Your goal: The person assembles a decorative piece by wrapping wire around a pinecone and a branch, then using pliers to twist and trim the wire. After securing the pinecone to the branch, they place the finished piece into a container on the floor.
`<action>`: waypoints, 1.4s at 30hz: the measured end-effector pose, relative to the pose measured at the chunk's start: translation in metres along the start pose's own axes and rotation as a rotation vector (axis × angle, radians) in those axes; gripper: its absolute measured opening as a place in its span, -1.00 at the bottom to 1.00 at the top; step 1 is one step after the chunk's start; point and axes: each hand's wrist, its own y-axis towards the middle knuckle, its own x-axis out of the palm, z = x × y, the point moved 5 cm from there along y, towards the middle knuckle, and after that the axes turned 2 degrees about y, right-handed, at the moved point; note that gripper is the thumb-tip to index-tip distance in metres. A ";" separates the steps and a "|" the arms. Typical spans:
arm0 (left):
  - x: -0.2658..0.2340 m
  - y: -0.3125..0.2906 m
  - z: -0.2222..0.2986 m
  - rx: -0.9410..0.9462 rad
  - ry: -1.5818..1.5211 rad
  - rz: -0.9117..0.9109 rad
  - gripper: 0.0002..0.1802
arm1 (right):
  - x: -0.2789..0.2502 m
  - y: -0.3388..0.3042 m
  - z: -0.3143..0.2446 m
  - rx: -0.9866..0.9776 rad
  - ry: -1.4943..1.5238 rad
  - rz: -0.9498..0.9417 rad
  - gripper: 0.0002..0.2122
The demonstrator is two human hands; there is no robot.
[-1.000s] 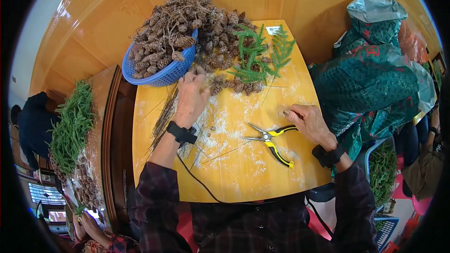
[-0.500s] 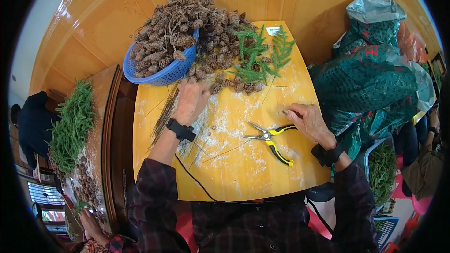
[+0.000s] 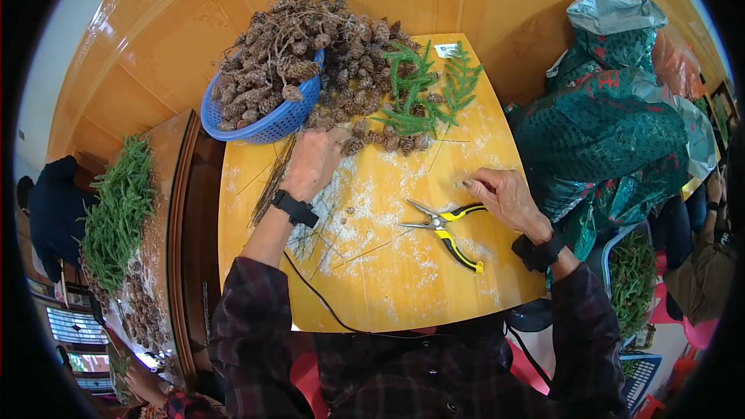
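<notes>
At the near edge of a yellow table (image 3: pixel 388 306), dark plaid sleeves (image 3: pixel 250 302) come in from below. Black-and-yellow pliers (image 3: pixel 437 223) lie splayed open on the tabletop amid white flecks. The right hand (image 3: pixel 508 200) rests beside their upper handle, fingers loosely curled; whether it touches the handle or pinches anything small, I cannot tell. Farther up, the left hand (image 3: pixel 313 161) is bent over thin dark stems (image 3: pixel 272 186) at the edge of heaped pine cones (image 3: pixel 358 89); its fingertips are hidden, so its grip cannot be told. Beyond it, a blue basket (image 3: pixel 283 120) overflows with more cones, and green sprigs (image 3: pixel 411 97) lie to the right. At lower left, a co-worker's hand (image 3: pixel 141 376) is blurred and partly lost in the dark rim. A white label (image 3: pixel 446 50) at the table's far edge is too small to read; red print on the creased green sacks (image 3: pixel 609 128) is distorted. Compared with half a second ago, the pliers and right hand keep their places; the view has shifted slightly.
</notes>
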 end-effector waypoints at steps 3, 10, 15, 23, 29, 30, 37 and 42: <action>-0.016 -0.007 -0.003 -0.049 -0.174 0.151 -0.82 | -0.001 0.001 -0.002 -0.012 0.009 -0.001 -0.81; -0.039 -0.012 0.002 -0.229 -0.507 0.199 -0.86 | -0.003 0.001 -0.004 0.041 -0.006 -0.038 -0.81; -0.022 -0.016 0.035 -0.422 -1.470 -0.132 -0.80 | -0.008 -0.002 -0.003 0.022 0.021 -0.044 -0.84; -0.020 -0.049 0.109 -0.417 -1.769 -0.274 -0.77 | 0.001 0.010 -0.092 -0.084 0.457 -0.089 -0.71; -0.017 -0.069 0.127 -0.488 -1.768 -0.224 -0.75 | 0.038 0.005 -0.094 -0.031 0.815 -0.163 -0.78; -0.018 -0.072 0.125 -0.491 -1.768 -0.222 -0.75 | 0.036 0.001 -0.094 -0.003 0.720 -0.165 -0.80; -0.034 -0.074 0.111 -0.308 -1.145 -0.180 -0.85 | 0.039 -0.008 -0.100 0.024 0.639 -0.193 -0.87; -0.045 -0.079 0.112 -0.249 -1.147 -0.200 -0.89 | 0.044 -0.018 -0.101 -0.056 0.567 -0.229 -0.87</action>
